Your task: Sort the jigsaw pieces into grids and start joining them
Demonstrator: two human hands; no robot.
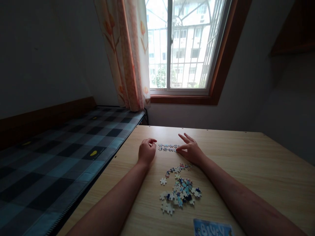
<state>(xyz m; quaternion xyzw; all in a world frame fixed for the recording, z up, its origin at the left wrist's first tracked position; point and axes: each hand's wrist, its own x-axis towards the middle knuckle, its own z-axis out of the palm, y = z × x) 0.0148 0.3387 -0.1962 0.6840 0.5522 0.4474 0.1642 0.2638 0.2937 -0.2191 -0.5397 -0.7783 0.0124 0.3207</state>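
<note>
A narrow strip of joined jigsaw puzzle pieces (167, 147) lies across the table, away from me. My left hand (147, 151) rests just left of the strip, its fingers curled in and nothing visible in them. At the strip's right end, my right hand (190, 150) pinches a small jigsaw puzzle piece between thumb and index finger, mostly covered by the fingertips. The other fingers of that hand are lifted and spread. Nearer to me lies a heap of loose puzzle pieces (183, 190), with a curved trail of smaller-looking pieces (180, 168) above it.
The light wooden table (261, 170) reaches far to the right. A blue box or card with "Bluey" lettering (213, 227) sits at the bottom edge of view. Left of the table is a bed with a checked cover (81, 147). Behind stand a curtain (130, 59) and a barred window (188, 49).
</note>
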